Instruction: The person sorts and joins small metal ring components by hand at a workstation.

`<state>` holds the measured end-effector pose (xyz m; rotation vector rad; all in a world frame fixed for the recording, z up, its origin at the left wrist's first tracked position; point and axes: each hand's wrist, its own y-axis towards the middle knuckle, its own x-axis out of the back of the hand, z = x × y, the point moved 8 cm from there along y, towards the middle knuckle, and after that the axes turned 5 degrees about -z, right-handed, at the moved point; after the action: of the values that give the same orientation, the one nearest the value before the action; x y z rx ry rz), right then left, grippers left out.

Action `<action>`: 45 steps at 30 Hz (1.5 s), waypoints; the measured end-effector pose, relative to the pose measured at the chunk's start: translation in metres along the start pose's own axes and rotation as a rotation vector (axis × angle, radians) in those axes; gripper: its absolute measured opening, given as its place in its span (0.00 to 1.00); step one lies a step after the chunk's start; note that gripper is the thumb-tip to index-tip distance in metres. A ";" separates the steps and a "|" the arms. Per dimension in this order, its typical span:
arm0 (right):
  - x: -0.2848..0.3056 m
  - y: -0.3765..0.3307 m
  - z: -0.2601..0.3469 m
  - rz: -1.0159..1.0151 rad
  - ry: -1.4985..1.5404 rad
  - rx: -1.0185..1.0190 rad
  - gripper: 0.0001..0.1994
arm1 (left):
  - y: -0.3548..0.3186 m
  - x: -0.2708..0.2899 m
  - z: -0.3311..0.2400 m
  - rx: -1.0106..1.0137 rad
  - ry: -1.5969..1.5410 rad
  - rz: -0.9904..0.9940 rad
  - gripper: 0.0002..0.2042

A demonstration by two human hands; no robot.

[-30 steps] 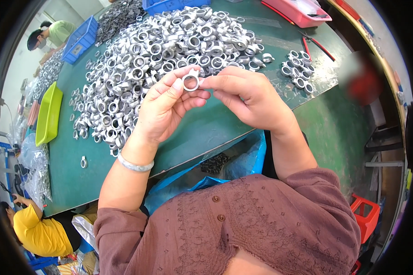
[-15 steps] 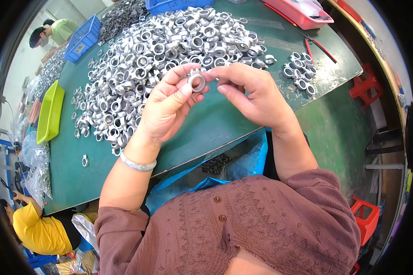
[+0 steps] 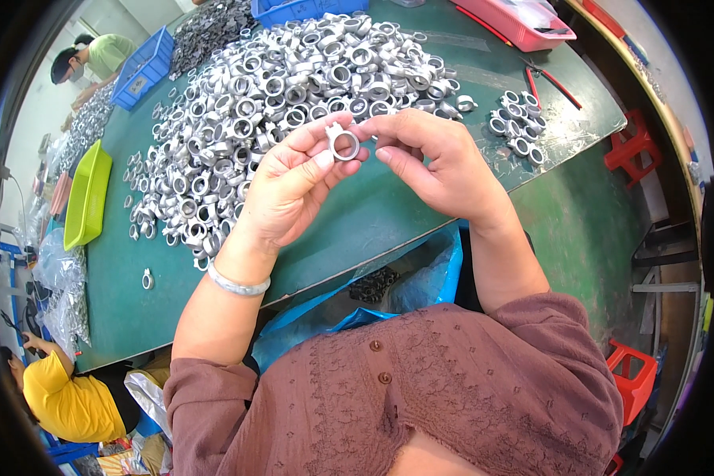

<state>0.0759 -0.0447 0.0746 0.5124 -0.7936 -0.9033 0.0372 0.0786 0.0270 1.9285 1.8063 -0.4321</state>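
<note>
Between the thumb and fingers of my left hand is a silver-grey metal ring with a small lug at its top, its round opening turned up toward me. My right hand is beside it with the fingers curled and the index fingertip at the ring's upper right edge. What lies between the right thumb and the other fingers, if anything, is too small to name. Beyond both hands a large heap of similar metal rings covers much of the green table. A small group of rings lies to the right.
Red-handled pliers lie near a pink tray. Blue bins and dark parts stand at the back. A green-yellow tray is at the left. A blue bag hangs below the table edge. Two people work at left.
The metal ring has turned slightly in my left fingers, so its opening faces me more and its lug shows more clearly. My right hand has hardly moved.
</note>
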 end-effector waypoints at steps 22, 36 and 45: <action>-0.001 0.001 0.000 0.025 -0.018 -0.037 0.10 | 0.000 0.004 0.001 0.061 -0.095 -0.069 0.19; -0.003 0.001 0.001 0.039 -0.032 -0.038 0.09 | 0.001 0.006 0.003 0.074 -0.126 -0.086 0.18; -0.003 0.001 0.001 0.034 -0.032 -0.023 0.10 | 0.001 0.004 0.002 0.058 -0.101 -0.056 0.18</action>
<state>0.0743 -0.0419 0.0751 0.4638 -0.8174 -0.8902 0.0383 0.0809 0.0235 1.8627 1.8046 -0.5966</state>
